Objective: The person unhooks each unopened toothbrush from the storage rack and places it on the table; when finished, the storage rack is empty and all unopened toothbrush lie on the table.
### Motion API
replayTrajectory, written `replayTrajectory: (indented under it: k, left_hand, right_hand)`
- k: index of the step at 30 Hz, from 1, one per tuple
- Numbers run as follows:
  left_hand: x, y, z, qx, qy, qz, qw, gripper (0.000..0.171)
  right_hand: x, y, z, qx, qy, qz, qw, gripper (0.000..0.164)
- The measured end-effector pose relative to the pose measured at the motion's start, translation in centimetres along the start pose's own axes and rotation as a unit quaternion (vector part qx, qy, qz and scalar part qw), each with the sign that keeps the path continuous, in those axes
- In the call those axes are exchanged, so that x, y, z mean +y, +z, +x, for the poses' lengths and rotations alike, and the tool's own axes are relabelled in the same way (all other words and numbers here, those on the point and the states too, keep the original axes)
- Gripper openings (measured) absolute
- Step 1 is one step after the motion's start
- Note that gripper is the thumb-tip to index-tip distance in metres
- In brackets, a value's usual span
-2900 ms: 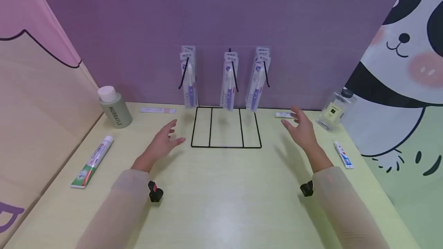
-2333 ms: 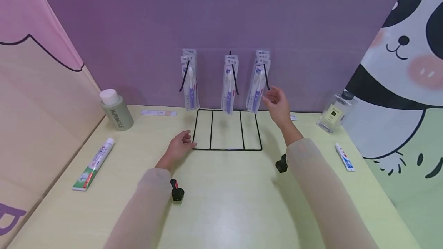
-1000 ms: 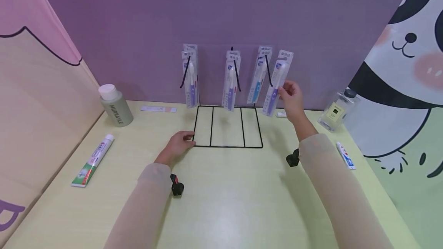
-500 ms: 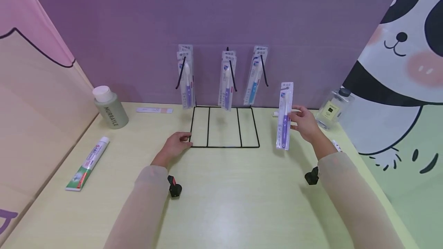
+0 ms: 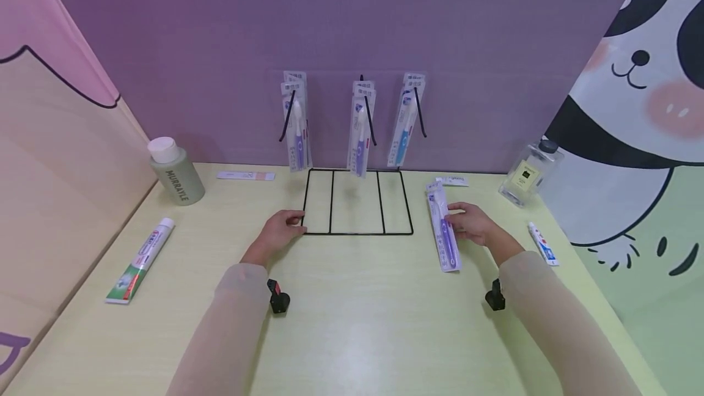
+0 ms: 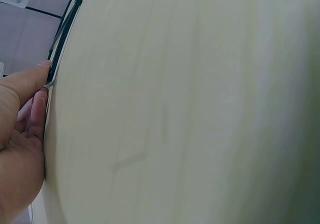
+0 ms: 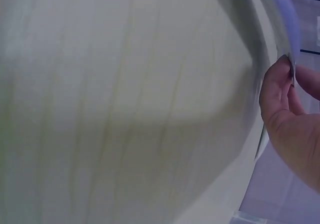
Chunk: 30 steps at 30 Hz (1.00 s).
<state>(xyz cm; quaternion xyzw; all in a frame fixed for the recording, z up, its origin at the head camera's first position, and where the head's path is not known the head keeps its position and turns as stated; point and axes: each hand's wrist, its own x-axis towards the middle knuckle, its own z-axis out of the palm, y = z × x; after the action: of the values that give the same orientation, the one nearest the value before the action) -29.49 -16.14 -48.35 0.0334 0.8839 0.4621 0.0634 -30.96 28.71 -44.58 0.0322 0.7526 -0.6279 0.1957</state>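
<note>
The grey-green bottle (image 5: 178, 177) reads "MURRAYLE"; the clear bottle's label (image 5: 525, 176) is too small to read.

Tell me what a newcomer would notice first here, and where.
Probably the purple-handled toothbrush pack, pinched in the right hand to the right of the black wire stand, whose near left corner the left hand grips. The eye might then go to the hanging toothbrush packs against the purple backdrop, and the big printed panda at the far right.
</note>
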Motion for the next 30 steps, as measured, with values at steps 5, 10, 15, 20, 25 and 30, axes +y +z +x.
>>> replayTrajectory:
  k: [5,10,15,20,25,30]
  left_hand:
    - [0.3,0.0,-0.1,0.002,-0.004,0.001,1.0000,0.043]
    - [0.6,0.0,-0.3,0.002,0.003,0.004,1.0000,0.042]
    - [0.6,-0.1,-0.2,0.004,0.002,-0.002,1.0000,0.042]
    - [0.6,-0.2,0.0,0.001,-0.003,-0.008,1.0000,0.043]
    - [0.5,0.0,0.0,-0.003,-0.008,-0.014,0.9999,0.043]
    - [0.1,0.0,0.0,-0.002,-0.014,-0.008,0.9999,0.043]
  right_hand:
    - [0.5,0.5,0.6,-0.002,0.007,-0.019,1.000,0.047]
    - [0.6,0.8,1.1,0.019,0.016,-0.056,0.998,0.045]
    - [0.1,1.1,1.2,0.046,0.015,-0.108,0.993,0.042]
    - [-0.4,1.5,1.1,0.054,0.014,-0.151,0.987,0.039]
    - [-1.9,1.7,0.8,0.057,0.016,-0.194,0.979,0.037]
    - [-5.8,2.5,1.6,0.095,-0.065,-0.167,0.979,0.036]
